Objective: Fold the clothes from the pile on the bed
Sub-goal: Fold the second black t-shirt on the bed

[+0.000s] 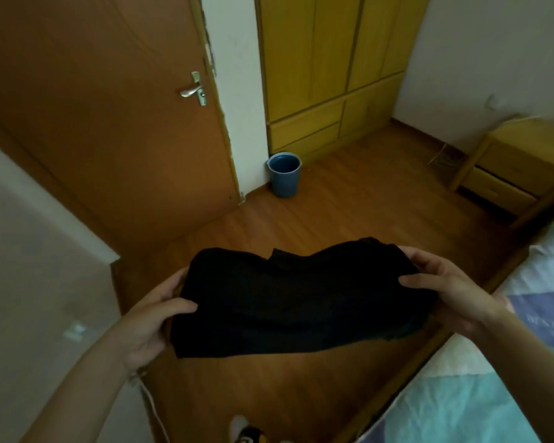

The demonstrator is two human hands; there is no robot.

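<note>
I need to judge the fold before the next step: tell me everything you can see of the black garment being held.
The black garment is a dark, matte, soft-looking fabric, already folded into a wide band with layered edges along its top. It hangs in the air above the wooden floor, beside the bed, sagging slightly in the middle. The left hand grips its left end, the right hand its right end, thumbs on top. Its type cannot be told.

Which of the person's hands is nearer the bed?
Right. The right hand grips the black garment just beside the bed; the left hand holds the garment's far side.
</note>
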